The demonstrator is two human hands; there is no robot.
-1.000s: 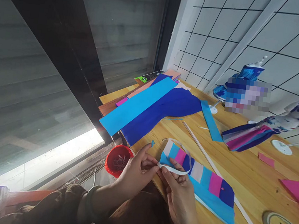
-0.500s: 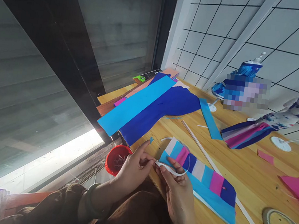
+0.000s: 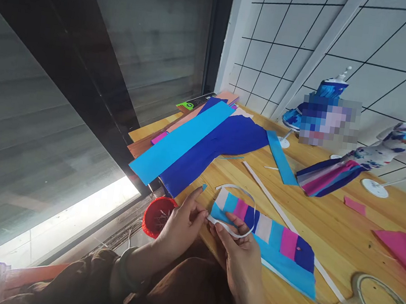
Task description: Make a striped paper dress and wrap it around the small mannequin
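My left hand (image 3: 181,226) pinches one end of a narrow white strip (image 3: 240,235) between thumb and fingertips. My right hand (image 3: 243,259) is closed on the same strip a little further along, thumb below and fingers above. From there the strip curls up in a loop over the left end of a striped fabric piece (image 3: 263,230). White, light blue, pink and dark blue blocks run along that piece, above a light blue band. It lies on the wooden table just beyond my right hand, whose fingertips overlap it; whether they grip the fabric, I cannot tell.
A tape roll (image 3: 356,284) lies at the right, its tail reaching the striped piece. A long white strip (image 3: 275,201) crosses the table (image 3: 331,228). Blue fabric (image 3: 242,137) is piled at the back left. Dressed mannequins (image 3: 399,140) stand behind. A red bin (image 3: 146,224) sits below the edge.
The view has shifted slightly. The loop of white strip has risen and opened wider above the striped piece. Both hands keep nearly the same hold.
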